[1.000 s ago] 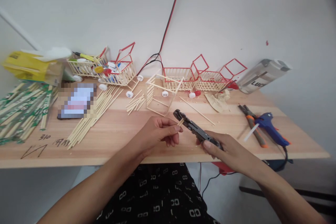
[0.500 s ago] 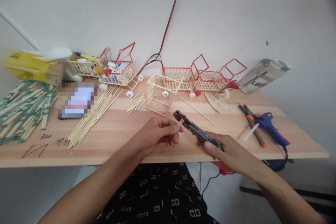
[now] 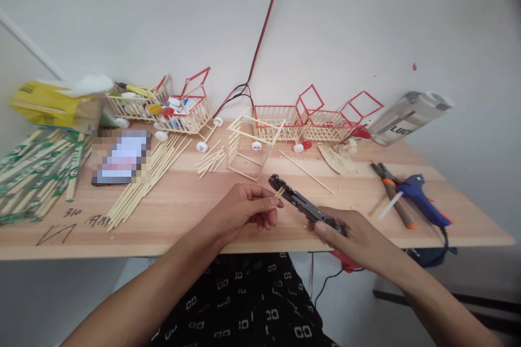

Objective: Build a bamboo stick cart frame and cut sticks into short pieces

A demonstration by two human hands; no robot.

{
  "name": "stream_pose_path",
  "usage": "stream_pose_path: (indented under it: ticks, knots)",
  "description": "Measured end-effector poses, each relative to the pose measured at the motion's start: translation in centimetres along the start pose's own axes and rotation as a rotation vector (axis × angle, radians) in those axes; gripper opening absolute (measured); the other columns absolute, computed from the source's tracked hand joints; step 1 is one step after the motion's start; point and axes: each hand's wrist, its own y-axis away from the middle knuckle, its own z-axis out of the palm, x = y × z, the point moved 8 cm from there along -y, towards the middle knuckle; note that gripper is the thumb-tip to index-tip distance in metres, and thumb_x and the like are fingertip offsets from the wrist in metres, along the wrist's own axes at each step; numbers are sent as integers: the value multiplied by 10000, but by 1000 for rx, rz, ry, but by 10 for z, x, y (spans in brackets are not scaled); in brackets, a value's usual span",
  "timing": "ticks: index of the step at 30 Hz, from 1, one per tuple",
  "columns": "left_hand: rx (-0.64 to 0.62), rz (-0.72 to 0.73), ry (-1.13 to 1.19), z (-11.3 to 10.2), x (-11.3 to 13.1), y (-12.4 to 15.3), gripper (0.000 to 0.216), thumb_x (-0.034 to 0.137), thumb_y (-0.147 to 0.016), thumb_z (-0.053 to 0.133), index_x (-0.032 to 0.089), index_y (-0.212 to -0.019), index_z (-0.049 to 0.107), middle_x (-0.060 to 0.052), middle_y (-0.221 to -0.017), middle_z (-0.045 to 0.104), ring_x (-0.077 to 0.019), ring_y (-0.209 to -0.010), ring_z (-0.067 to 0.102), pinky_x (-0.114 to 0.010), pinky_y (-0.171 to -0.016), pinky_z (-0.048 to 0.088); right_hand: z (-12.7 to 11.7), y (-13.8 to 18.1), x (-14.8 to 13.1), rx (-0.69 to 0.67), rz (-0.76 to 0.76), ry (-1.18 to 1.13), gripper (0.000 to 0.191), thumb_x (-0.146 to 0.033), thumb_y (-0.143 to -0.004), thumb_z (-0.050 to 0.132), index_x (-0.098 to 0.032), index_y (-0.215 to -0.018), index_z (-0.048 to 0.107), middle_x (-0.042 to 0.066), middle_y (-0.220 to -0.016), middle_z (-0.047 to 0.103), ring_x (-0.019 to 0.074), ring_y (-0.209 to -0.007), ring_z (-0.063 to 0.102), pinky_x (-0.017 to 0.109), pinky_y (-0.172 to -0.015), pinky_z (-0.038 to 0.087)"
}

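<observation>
My left hand pinches a short wooden stick between thumb and fingers, just above the front of the wooden table. Its tip rests against the jaws of dark pliers. My right hand is closed round the pliers' handles, at the table's front edge. Behind the hands stands an unpainted stick frame.
Loose bamboo sticks and wrapped chopsticks lie at left. Stick carts with red frames line the wall, one cart holding bottle caps. A blue glue gun and orange-handled pliers lie at right, a silver pack behind them.
Almost nothing differs. Both hands keep their grip on the stick and the pliers; the view has shifted very slightly.
</observation>
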Motion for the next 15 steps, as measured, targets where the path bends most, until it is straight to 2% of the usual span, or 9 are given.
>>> stream_pose_path:
  ticks: [8,15]
  knots:
    - [35,-14,-48,-4,-5,1,243,330,-737,705,93,-779,668,-19,-568,625,-62,-460,527,-177,-478,405,1,-1,-6,49,-21,106,438,-567,-904,398,-186,-732,527,9,-661,550,153,-613,491,256,-553,348]
    - [83,-23,-49,-14,-14,7,263,347,-718,718,94,-753,659,-28,-559,632,-67,-449,521,-176,-457,386,8,-9,-18,-7,-87,105,427,-539,-915,397,-177,-840,610,42,-774,640,200,-721,580,295,-674,424]
